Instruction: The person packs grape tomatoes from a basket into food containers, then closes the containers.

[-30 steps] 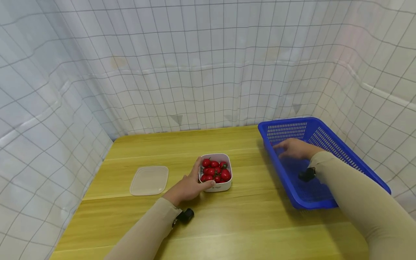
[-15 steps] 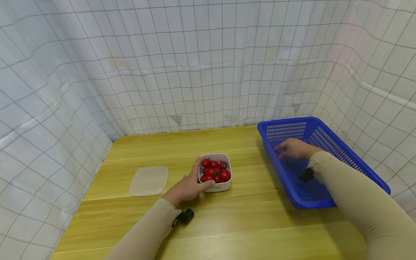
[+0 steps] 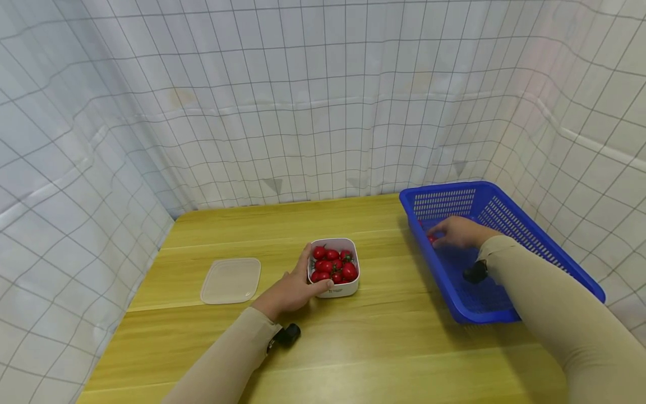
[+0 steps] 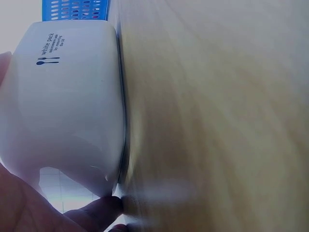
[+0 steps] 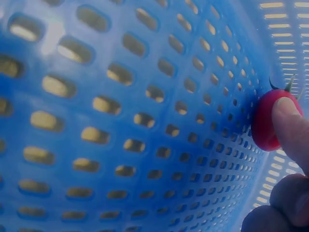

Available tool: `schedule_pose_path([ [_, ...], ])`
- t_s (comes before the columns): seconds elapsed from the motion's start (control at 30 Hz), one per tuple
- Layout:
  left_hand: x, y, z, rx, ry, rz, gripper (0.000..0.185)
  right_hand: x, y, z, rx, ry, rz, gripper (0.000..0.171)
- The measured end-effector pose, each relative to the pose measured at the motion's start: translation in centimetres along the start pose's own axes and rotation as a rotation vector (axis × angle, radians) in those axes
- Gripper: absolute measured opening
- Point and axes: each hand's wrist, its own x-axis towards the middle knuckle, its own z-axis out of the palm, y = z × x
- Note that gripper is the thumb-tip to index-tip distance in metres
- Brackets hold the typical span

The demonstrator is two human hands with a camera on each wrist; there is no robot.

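My left hand (image 3: 291, 289) grips a small white plastic container (image 3: 345, 291), thumb on the near rim and fingers along its left side. Inside lie several red cherry tomatoes (image 3: 324, 266), some with green stems. In the left wrist view, printed lettering shows on the container's wall (image 4: 72, 92). At the right, my right hand (image 3: 460, 231) reaches into a blue plastic basket (image 3: 451, 300), close to its left wall. Thumb and forefinger pinch a cherry tomato (image 5: 267, 123) there; its green stem points up in the right wrist view.
A translucent white lid (image 3: 231, 280) lies flat on the wooden table (image 3: 353, 348), left of the container. White grid-patterned curtains (image 3: 328, 112) surround the table at the back and sides. Another bit of red (image 3: 421, 224) shows near the basket's left wall.
My right fingers have shifted slightly inside the basket, and a cherry tomato now shows between them. The left hand and the container stay in place.
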Motion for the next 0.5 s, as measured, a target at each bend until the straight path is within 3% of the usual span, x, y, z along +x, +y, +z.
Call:
schedule_pose_path([
  [0.5,0.07,-0.07,-0.03,0.003,-0.003,0.005,0.11,-0.05,0.81,0.64,0.087,-0.042,0.061,0.047],
])
